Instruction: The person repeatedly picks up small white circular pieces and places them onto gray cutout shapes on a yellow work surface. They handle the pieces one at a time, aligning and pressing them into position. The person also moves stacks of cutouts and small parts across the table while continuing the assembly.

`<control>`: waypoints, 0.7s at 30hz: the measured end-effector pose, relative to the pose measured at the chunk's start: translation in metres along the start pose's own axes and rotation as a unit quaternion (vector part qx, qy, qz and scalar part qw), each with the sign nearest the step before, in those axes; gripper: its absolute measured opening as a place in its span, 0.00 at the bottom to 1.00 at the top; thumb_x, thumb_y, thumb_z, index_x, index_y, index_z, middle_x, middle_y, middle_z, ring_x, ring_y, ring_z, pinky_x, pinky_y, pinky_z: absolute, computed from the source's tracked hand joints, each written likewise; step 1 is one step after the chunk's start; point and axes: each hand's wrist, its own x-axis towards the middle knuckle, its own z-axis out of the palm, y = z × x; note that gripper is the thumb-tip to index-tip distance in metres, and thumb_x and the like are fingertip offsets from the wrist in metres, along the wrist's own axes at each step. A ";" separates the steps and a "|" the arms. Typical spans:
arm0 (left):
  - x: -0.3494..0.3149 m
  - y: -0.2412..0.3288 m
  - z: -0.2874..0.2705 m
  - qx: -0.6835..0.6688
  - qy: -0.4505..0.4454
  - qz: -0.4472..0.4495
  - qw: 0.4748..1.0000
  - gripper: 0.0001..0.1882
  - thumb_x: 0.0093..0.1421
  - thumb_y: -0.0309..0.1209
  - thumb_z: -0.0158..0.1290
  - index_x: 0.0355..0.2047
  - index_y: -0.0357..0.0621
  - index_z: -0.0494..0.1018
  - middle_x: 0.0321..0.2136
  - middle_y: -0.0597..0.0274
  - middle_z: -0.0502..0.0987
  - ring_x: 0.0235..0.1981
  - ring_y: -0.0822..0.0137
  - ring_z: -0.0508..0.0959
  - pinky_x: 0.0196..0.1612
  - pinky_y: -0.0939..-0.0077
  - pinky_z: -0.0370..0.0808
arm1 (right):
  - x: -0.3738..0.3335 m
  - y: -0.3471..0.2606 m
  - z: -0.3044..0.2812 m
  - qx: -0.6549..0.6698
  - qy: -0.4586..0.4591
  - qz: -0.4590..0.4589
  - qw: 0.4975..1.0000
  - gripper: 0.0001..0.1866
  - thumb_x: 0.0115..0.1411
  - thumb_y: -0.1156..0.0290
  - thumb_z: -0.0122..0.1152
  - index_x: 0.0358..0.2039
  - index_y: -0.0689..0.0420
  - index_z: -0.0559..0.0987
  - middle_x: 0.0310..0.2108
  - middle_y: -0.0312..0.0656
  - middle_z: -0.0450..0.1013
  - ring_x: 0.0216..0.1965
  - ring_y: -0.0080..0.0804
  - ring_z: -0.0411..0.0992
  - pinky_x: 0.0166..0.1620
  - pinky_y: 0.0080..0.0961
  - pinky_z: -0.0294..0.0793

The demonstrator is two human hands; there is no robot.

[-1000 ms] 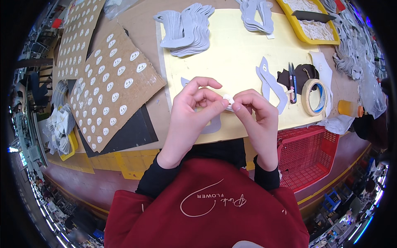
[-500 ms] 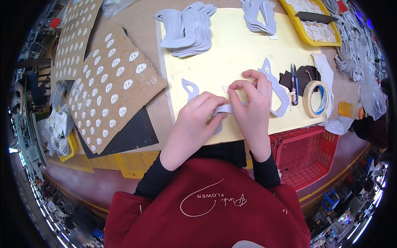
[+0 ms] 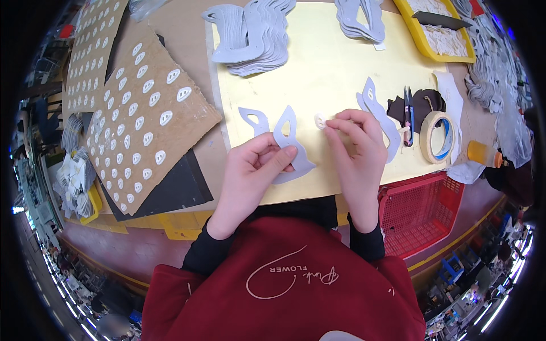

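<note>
My left hand (image 3: 245,173) pinches a grey cut-out piece (image 3: 300,161), thin and flat with a pointed loop at its upper end, between thumb and fingers. Up at its fingertips, my right hand (image 3: 361,145) holds a small white oval piece (image 3: 320,120) with holes in it, apart from the grey one. Another looped grey piece (image 3: 253,118) lies on the pale yellow sheet (image 3: 318,62), partly covered by my left hand. Just right of my right hand rest more grey cut-outs (image 3: 380,111), partly hidden by it.
Brown boards (image 3: 142,119) dotted with white ovals lie at left. Grey cut-out stacks (image 3: 256,42) stand at the back. Rightward are a yellow tray (image 3: 418,34), snips (image 3: 408,113), a tape roll (image 3: 426,136) and an amber bottle (image 3: 480,152). A red basket (image 3: 421,210) sits below the table edge.
The grey piece in my left hand was bent between both hands; now it is flat with its loop showing. My right hand has moved right, away from it, with the white oval.
</note>
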 end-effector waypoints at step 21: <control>0.015 -0.007 0.011 0.106 -0.006 0.095 0.990 0.11 0.64 0.20 0.56 0.47 0.35 0.77 0.34 0.66 0.75 0.31 0.78 0.73 0.36 0.82 0.71 | -0.010 -0.014 -0.011 0.200 -0.094 0.100 0.970 0.07 0.61 0.77 0.66 0.39 0.63 0.82 0.41 0.42 0.76 0.41 0.33 0.76 0.43 0.26 0.74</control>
